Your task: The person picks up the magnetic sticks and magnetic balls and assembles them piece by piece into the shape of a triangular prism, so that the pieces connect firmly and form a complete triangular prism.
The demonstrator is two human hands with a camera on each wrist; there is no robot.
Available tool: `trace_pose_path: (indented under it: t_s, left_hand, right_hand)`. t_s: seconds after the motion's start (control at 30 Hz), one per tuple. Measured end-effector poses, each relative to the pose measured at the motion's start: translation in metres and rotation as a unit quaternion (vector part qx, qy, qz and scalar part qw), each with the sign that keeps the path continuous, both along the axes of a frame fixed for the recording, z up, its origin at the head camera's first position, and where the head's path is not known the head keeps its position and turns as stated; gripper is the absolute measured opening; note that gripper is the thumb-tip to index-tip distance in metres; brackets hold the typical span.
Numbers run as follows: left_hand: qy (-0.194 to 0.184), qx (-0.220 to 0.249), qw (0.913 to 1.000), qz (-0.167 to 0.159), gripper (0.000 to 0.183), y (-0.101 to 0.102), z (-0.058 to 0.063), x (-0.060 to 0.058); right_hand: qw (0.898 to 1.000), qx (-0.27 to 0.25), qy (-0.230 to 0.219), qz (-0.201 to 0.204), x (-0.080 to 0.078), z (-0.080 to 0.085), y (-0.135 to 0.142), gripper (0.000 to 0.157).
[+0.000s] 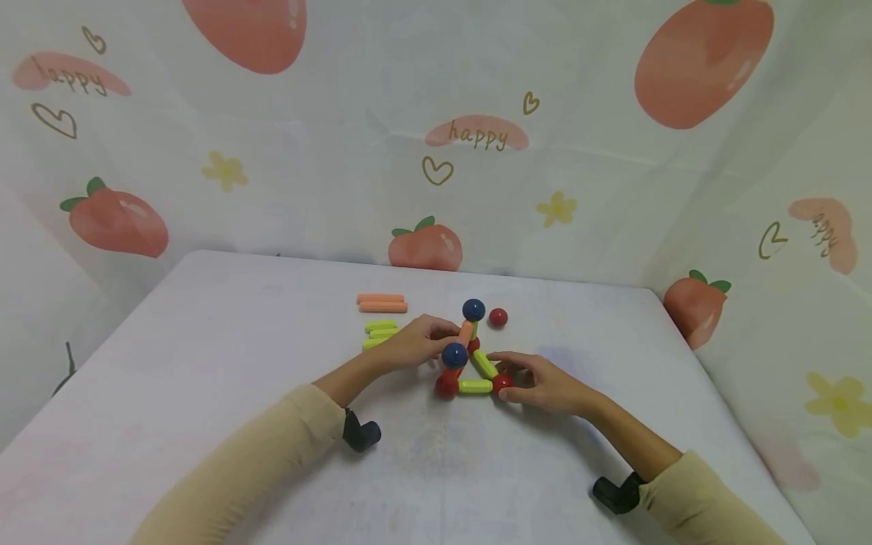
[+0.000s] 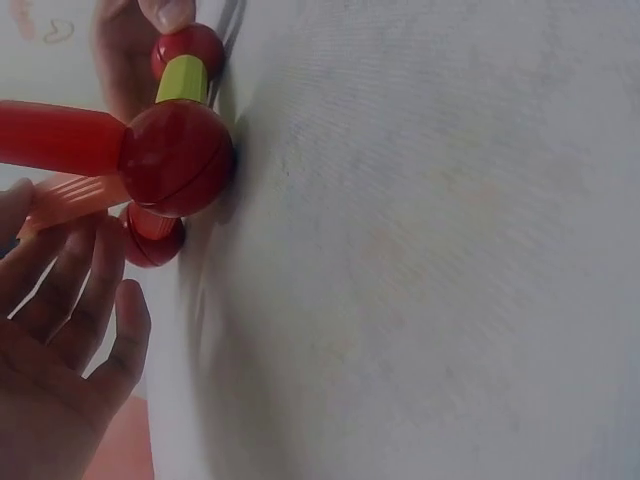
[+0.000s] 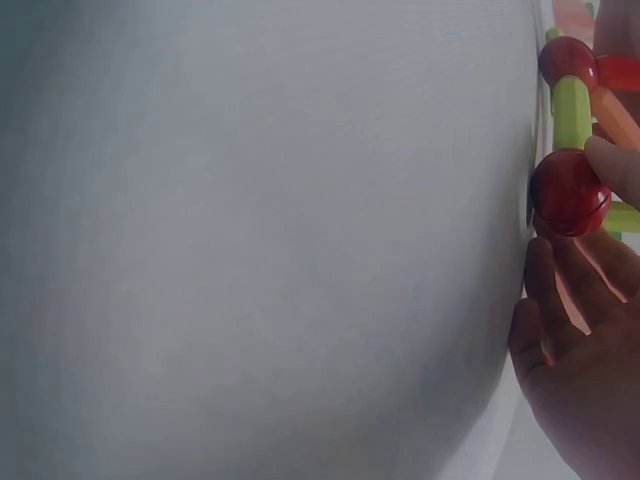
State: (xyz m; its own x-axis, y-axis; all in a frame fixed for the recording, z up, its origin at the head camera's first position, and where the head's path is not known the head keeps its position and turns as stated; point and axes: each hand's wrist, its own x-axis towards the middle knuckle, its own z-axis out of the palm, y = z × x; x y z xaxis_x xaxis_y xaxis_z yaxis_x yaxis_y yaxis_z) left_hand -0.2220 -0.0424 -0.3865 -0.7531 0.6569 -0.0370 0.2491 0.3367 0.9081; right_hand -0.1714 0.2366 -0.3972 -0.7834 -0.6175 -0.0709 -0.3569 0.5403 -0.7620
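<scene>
Two grips hold one ball-and-rod frame

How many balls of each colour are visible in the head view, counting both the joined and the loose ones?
Red balls: 4
Blue balls: 2
Total: 6

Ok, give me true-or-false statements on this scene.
1. The right hand holds a corner red ball. True.
2. The blue balls are the lowest parts of the structure. False: the blue balls are at its top.
3. A loose red ball lies beyond the right hand. True.
4. The left hand is away from the structure. False: the left hand touches it.
5. The loose green rods lie nearer the head camera than the loose orange rods. True.
</scene>
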Motion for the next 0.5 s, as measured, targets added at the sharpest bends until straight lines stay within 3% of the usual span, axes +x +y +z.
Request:
trace_pose_path:
  t_s: [0.5]
  left_hand:
    - [0.003, 0.017, 0.9994, 0.029, 0.03, -0.016, -0.005, -0.001]
  right_hand:
    - [1.0, -0.004, -0.005, -0.002, 0.0, -0.002, 0.0, 0.06]
